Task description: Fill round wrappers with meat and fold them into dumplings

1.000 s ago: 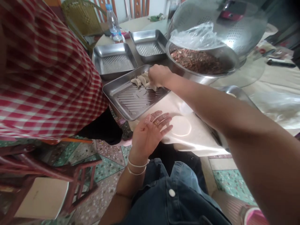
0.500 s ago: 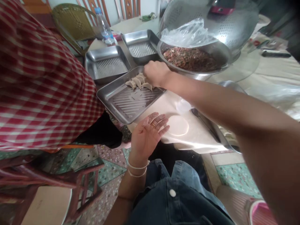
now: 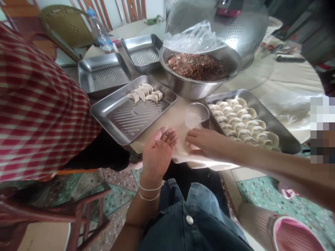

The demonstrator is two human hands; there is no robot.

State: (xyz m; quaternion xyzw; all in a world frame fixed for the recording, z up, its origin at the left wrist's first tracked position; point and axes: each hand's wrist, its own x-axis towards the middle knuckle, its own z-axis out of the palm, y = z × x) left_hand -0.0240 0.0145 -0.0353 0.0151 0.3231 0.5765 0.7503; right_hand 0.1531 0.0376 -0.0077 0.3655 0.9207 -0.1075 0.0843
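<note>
Dumplings [image 3: 152, 98] rest in two metal trays [image 3: 115, 118]; your left hand [image 3: 158, 151] is palm-up, fingers open, while your right hand's [image 3: 202, 141] grip at the desk [image 3: 172, 113] is unclear. Likely step: wrapper pickup; next calls for meat filling [image 3: 192, 66].

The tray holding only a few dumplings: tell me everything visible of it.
The tray is shallow, rectangular and silvery, apparently metal, with rounded corners and a ridged base. It sits upright on the table, turned askew, left of the metal bowl. Pale crescent dumplings lie toward its far end. Neither left hand nor right hand touches it.
</note>
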